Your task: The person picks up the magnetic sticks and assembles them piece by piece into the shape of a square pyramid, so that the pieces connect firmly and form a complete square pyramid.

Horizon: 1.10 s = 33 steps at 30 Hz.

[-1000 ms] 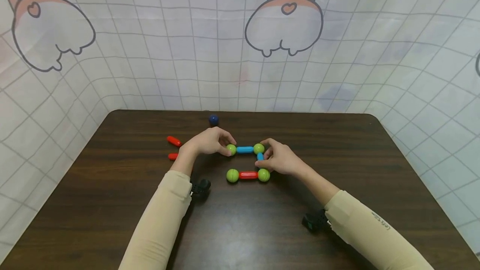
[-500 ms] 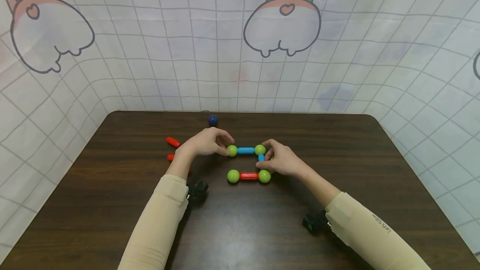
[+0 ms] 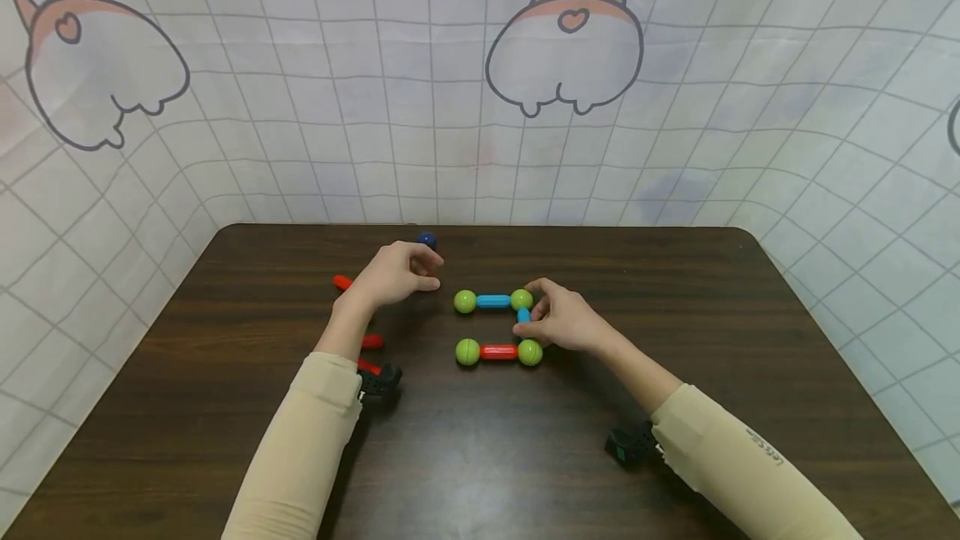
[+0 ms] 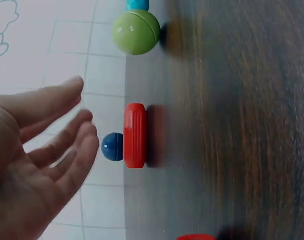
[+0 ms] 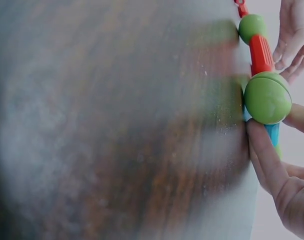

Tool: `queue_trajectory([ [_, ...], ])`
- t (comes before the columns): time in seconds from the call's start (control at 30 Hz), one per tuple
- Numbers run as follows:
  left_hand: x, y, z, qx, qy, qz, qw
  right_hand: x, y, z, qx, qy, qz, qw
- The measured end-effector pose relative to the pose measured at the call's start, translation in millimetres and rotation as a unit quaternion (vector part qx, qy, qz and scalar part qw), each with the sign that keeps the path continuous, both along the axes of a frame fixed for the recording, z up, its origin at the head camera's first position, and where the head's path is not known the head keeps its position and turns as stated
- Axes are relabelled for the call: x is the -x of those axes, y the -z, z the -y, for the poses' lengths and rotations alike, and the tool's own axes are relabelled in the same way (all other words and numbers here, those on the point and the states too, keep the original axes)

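Green balls and sticks form a three-sided shape: a blue stick (image 3: 492,302) at the back, a short blue stick (image 3: 523,317) on the right and a red stick (image 3: 498,352) in front. The right hand (image 3: 566,319) pinches the short blue stick, thumb and fingers on either side. In the right wrist view its fingers lie beside a green ball (image 5: 268,98). The left hand (image 3: 393,273) hovers left of the back left green ball (image 3: 465,301), fingers relaxed and empty. In the left wrist view the left hand (image 4: 46,145) is near a loose red stick (image 4: 135,135).
A dark blue ball (image 3: 427,240) lies near the table's back edge, behind the left hand. Several loose red sticks (image 3: 372,342) lie around the left forearm, partly hidden. A patterned cloth (image 3: 480,140) hangs behind the table (image 3: 480,457).
The left hand has let go of the back left green ball and moved left and slightly back. More of the loose red sticks shows. The right hand has stayed in place.
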<state>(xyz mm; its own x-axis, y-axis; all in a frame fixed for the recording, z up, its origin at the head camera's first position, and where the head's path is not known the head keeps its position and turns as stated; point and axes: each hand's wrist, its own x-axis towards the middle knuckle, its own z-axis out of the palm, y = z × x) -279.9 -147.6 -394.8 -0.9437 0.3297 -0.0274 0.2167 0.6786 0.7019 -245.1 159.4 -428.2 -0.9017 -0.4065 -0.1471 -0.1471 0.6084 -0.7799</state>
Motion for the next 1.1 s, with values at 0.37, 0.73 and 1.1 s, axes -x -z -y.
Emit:
queue_trajectory([
  [0.37, 15.8, 0.4, 4.0, 0.064, -0.032, 0.006, 0.9974, 3.8, -3.3, 1, 0.01, 0.011, 0.013, 0.9998],
  [0.73, 26.1, 7.2, 3.4, 0.098, -0.012, 0.008, 0.9951, 7.8, -4.4, 3, 0.022, 0.02, 0.024, 0.9993],
  [1.1, 32.6, 7.2, 1.4, 0.113, -0.003, 0.008, 0.9935, 14.7, -5.4, 5, 0.004, 0.03, 0.017, 0.9994],
])
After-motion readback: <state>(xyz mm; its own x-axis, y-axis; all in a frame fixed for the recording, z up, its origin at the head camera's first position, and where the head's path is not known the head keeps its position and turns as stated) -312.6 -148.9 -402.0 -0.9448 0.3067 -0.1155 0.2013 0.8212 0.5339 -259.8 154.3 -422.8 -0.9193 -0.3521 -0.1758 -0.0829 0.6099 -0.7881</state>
